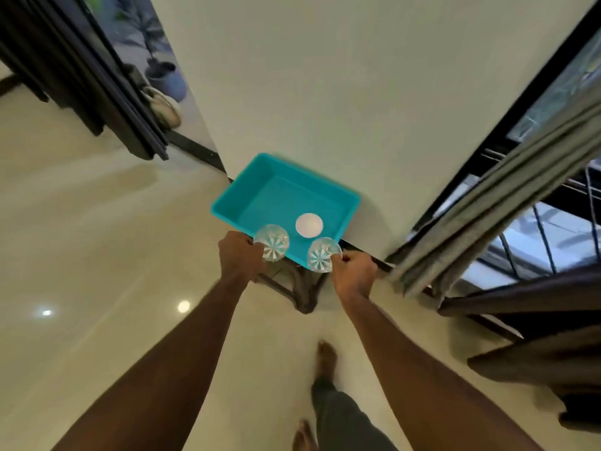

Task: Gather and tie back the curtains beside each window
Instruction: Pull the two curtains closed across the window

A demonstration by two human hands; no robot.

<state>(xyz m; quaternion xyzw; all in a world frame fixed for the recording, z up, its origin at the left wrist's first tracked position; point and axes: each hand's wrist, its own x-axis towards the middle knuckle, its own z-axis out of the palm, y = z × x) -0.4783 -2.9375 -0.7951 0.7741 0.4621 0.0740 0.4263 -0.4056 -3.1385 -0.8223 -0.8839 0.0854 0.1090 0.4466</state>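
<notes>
Bare at the bottom of the frame, two feet stand on the glossy cream floor [81,255], one at lower centre [326,354] and one at the bottom edge [304,434], with a grey trouser leg between them. Two forearms reach up the middle of the frame. The left hand [239,255] grasps a clear cut glass [271,242] by its side, and the right hand [353,271] pinches the rim of a second, matching glass [323,254]; both glasses hang over the near edge of one turquoise plastic tray [234,198]. One white round disc [309,225] lies on the tray's bottom, just beyond the two glasses. The tray rests on a dark wooden stand [302,288], set against a plain pale wall [325,76]. At right of the frame hangs one grey curtain [487,203], falling in loose, ungathered pleats across a dark-framed barred window [533,242], its hem near the floor close to the right hand. At upper left hangs a second curtain [65,70], very dark, bunched in narrow folds beside a glazed opening, where a potted plant [162,73] and a pair of shoes [162,105] show.
</notes>
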